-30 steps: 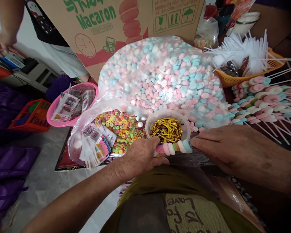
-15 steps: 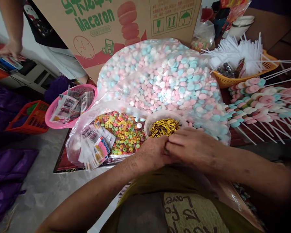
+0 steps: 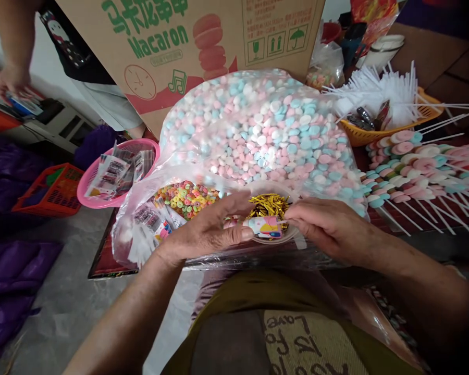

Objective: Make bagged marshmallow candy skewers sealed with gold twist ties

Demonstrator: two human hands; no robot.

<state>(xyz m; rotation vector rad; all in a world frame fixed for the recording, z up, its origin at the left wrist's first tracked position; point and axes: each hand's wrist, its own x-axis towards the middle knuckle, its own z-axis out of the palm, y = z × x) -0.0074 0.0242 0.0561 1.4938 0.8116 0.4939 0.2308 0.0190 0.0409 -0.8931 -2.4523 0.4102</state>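
A small candy packet [image 3: 263,227] with a colourful print spans the gap between my hands, above the round tub [image 3: 260,240] of gold twist ties [image 3: 271,204]. My left hand [image 3: 209,226] has its thumb on the packet's left end, fingers stretched behind it. A thin white stick or tail at the packet's right end is pinched in my right hand [image 3: 330,232]. Loose ring candies [image 3: 189,195] and flat printed wrappers [image 3: 154,221] lie left of the tub. Behind is a big clear bag of pink, blue and white candies [image 3: 254,130].
Candy skewers [image 3: 422,166] lie stacked on the right, below a yellow basket [image 3: 430,117] of white sticks. A pink basket [image 3: 88,195] of wrappers stands left, beside an orange crate [image 3: 49,192]. A cardboard box [image 3: 152,83] and another person's arm [image 3: 13,41] are at the back.
My hands, earlier pressed together in front of the tub, have moved apart. The printed packet now shows between them, and my left hand has shifted left and opened out its fingers.
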